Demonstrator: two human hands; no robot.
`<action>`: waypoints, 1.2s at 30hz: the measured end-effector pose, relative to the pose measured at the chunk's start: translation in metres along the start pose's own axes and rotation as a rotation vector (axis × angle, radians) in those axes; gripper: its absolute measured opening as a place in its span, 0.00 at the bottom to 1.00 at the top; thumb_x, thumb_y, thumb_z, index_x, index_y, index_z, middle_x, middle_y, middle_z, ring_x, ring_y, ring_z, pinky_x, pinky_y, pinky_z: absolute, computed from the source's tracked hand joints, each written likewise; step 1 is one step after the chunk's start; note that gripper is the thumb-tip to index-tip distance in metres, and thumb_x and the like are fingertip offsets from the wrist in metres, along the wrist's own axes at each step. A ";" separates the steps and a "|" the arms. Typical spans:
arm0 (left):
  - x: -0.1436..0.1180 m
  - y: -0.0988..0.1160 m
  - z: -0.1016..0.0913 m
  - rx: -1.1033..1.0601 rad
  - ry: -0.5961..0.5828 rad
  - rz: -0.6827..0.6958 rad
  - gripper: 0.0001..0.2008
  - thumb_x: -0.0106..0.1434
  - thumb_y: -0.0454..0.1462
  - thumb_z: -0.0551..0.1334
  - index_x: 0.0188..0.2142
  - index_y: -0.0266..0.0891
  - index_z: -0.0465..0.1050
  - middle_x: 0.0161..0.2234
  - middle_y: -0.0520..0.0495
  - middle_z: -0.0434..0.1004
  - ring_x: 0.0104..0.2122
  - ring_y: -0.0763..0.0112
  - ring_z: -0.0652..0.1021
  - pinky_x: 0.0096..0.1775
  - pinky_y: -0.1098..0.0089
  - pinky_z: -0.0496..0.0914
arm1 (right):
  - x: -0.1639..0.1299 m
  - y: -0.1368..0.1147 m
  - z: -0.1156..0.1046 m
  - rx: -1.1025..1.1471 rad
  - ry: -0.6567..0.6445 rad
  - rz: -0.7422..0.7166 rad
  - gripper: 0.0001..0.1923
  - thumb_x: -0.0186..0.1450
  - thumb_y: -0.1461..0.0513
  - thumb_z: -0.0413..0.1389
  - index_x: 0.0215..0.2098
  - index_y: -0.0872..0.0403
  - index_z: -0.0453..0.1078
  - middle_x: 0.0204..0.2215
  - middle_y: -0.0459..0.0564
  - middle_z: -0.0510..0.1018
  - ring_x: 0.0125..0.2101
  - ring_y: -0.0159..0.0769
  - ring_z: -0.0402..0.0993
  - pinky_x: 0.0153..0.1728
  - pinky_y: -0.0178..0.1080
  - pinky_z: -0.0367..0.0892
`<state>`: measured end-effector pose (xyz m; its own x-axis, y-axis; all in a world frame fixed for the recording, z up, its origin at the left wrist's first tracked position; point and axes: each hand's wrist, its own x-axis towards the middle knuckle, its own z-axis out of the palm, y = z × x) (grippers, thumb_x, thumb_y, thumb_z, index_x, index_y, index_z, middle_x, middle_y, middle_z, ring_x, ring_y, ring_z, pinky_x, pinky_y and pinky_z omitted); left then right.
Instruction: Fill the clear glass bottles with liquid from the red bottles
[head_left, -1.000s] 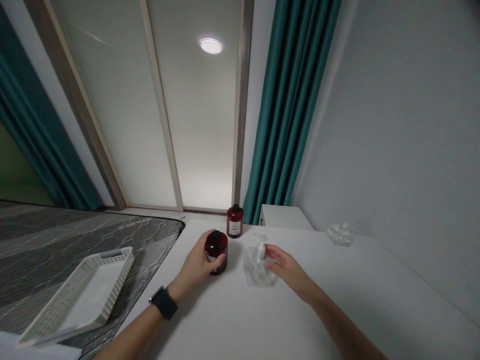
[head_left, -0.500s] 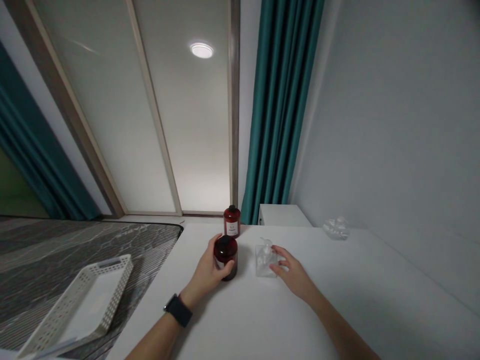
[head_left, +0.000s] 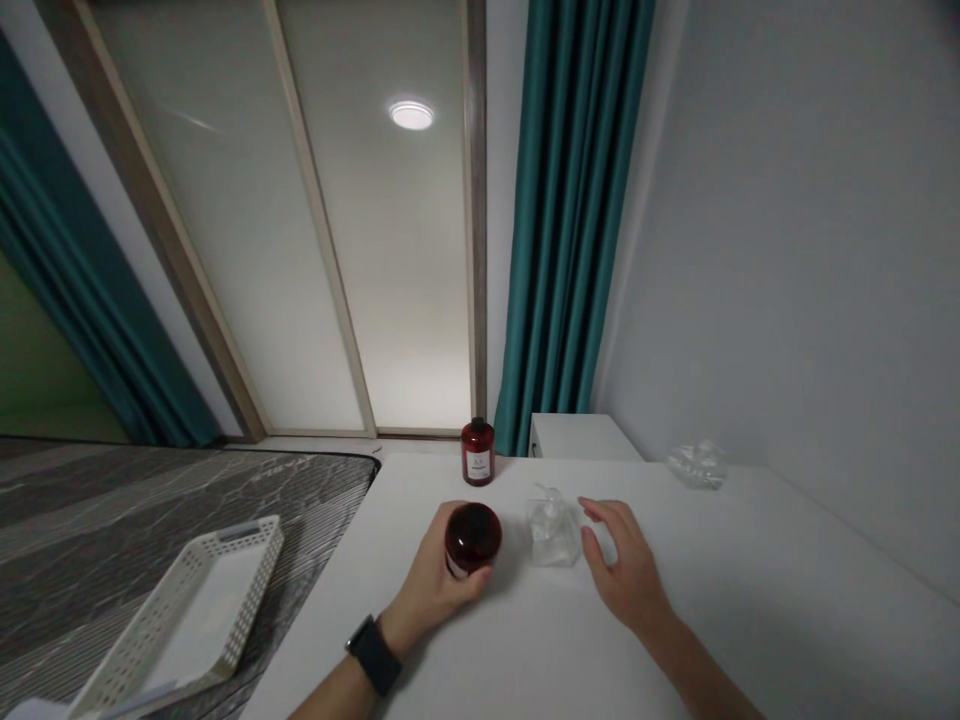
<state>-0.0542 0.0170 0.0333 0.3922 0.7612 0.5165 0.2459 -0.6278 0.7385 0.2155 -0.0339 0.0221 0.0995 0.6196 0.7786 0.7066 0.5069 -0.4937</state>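
My left hand (head_left: 435, 585) wraps around a dark red bottle (head_left: 472, 538) that stands on the white table (head_left: 540, 640); a black watch sits on that wrist. A clear pump bottle (head_left: 553, 527) stands just right of the red one. My right hand (head_left: 626, 575) rests on the table beside the clear bottle, fingers spread, a small gap away from it. A second dark red bottle (head_left: 478, 453) with a pale label stands farther back near the table's far edge.
A white perforated tray (head_left: 191, 615) lies on a grey patterned bed at the left. A crumpled clear wrapper (head_left: 697, 463) sits at the back right by the wall. A small white cabinet (head_left: 581, 437) and teal curtains (head_left: 577, 220) stand behind the table.
My right hand let go of the clear pump bottle and drew back to its right. My left hand kept hold of the red bottle. The camera shifted slightly.
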 end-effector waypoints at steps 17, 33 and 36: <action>-0.015 0.018 0.028 0.427 -0.107 0.387 0.40 0.48 0.32 0.66 0.59 0.40 0.54 0.46 0.37 0.75 0.43 0.50 0.77 0.44 0.53 0.74 | -0.009 -0.065 0.008 0.008 -0.201 -0.253 0.05 0.71 0.59 0.53 0.44 0.51 0.65 0.26 0.46 0.74 0.27 0.40 0.71 0.34 0.43 0.69; -0.009 0.032 0.020 0.117 -0.199 0.171 0.34 0.47 0.34 0.68 0.54 0.43 0.60 0.45 0.43 0.75 0.43 0.55 0.78 0.45 0.59 0.75 | 0.000 -0.078 -0.001 -0.022 -0.364 -0.326 0.14 0.68 0.70 0.48 0.49 0.49 0.66 0.38 0.53 0.73 0.37 0.43 0.71 0.36 0.45 0.74; -0.011 0.029 0.022 -0.024 -0.170 0.068 0.33 0.49 0.35 0.68 0.55 0.42 0.61 0.47 0.42 0.75 0.45 0.55 0.79 0.48 0.58 0.75 | -0.001 -0.079 0.001 0.030 -0.352 -0.334 0.21 0.67 0.72 0.47 0.54 0.48 0.65 0.49 0.56 0.71 0.45 0.44 0.70 0.44 0.47 0.74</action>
<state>-0.0316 -0.0132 0.0400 0.5522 0.6774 0.4860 0.1935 -0.6711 0.7157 0.1594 -0.0743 0.0596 -0.3759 0.5822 0.7210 0.6384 0.7266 -0.2539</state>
